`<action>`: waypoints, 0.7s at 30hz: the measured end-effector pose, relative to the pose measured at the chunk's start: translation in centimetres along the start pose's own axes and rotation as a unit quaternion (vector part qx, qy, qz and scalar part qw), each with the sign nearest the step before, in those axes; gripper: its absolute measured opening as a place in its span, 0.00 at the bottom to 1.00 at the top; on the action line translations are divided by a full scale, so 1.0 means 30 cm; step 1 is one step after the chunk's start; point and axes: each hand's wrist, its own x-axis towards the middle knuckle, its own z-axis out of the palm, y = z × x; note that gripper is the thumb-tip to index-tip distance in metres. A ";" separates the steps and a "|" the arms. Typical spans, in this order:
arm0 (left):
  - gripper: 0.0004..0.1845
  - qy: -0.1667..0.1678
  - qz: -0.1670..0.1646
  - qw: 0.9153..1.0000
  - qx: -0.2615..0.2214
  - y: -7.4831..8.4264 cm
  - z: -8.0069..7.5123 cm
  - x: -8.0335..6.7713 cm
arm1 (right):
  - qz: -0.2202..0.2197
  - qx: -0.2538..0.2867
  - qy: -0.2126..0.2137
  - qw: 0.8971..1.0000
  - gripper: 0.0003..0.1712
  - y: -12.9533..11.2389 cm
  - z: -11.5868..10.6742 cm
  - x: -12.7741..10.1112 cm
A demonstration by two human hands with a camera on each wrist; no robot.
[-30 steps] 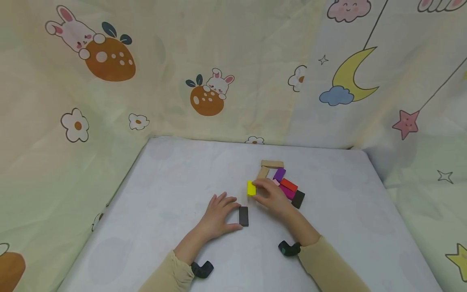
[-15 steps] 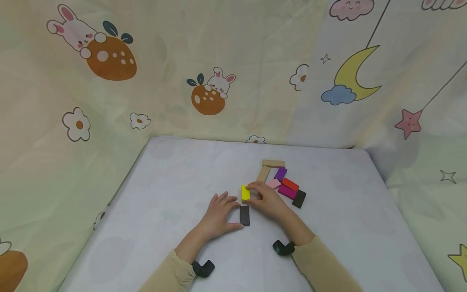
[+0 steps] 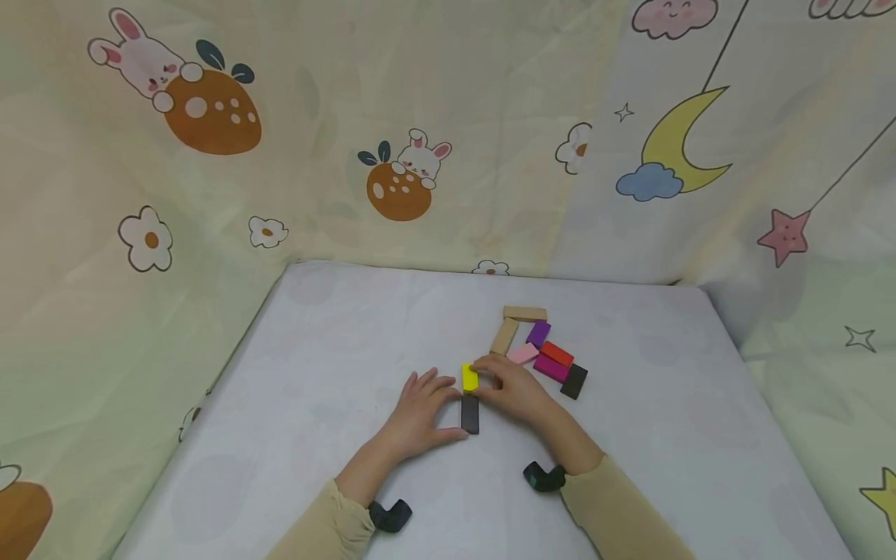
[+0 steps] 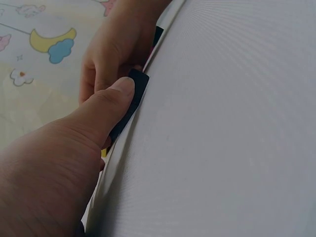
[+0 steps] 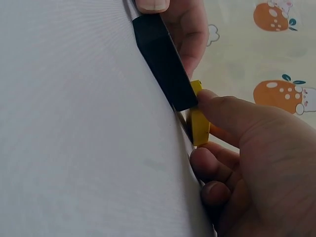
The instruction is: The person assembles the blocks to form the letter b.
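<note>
- Black block (image 3: 469,414) lies flat on the white surface (image 3: 336,373), bottom centre of the head view.
- Left hand (image 3: 418,412) rests beside it, fingers relaxed, thumb touching its edge.
- Yellow block (image 3: 470,377), just above the black one, is pinched by the right hand (image 3: 514,389).
- Coloured blocks (image 3: 542,350) cluster right of centre.

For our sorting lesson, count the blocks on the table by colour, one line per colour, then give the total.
Tan blocks: 2
Black blocks: 2
Yellow block: 1
Purple block: 1
Pink block: 1
Red block: 1
Magenta block: 1
Total: 9
</note>
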 end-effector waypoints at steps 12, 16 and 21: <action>0.33 -0.002 -0.001 1.000 0.004 -0.002 0.006 0.000 | 0.007 0.017 -0.017 1.000 0.24 0.004 -0.012 -0.006; 0.33 -0.001 0.002 1.000 0.003 -0.004 0.007 -0.001 | 0.002 0.017 -0.023 1.000 0.25 0.002 -0.018 -0.006; 0.32 -0.006 0.001 1.000 0.001 -0.004 0.007 -0.003 | -0.011 0.004 -0.029 0.999 0.25 0.003 -0.021 -0.007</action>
